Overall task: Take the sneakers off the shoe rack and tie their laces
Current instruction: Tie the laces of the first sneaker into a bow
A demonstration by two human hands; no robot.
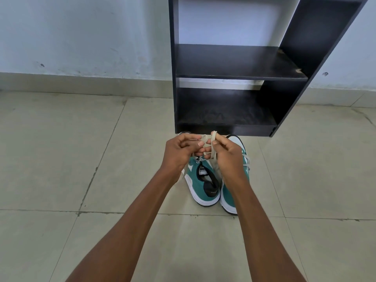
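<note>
Laces (211,144) of the left sneaker (200,183) run between my two hands, lifted above the shoe. My left hand (179,151) curls its fingers round one loop, and my right hand (225,153) pinches the other strand between thumb and forefinger. Both teal and white sneakers sit side by side on the tiled floor (81,159), heels toward me, just in front of the black shoe rack (240,64). The right sneaker (232,192) lies partly under my right wrist, its laces loosely crossed.
</note>
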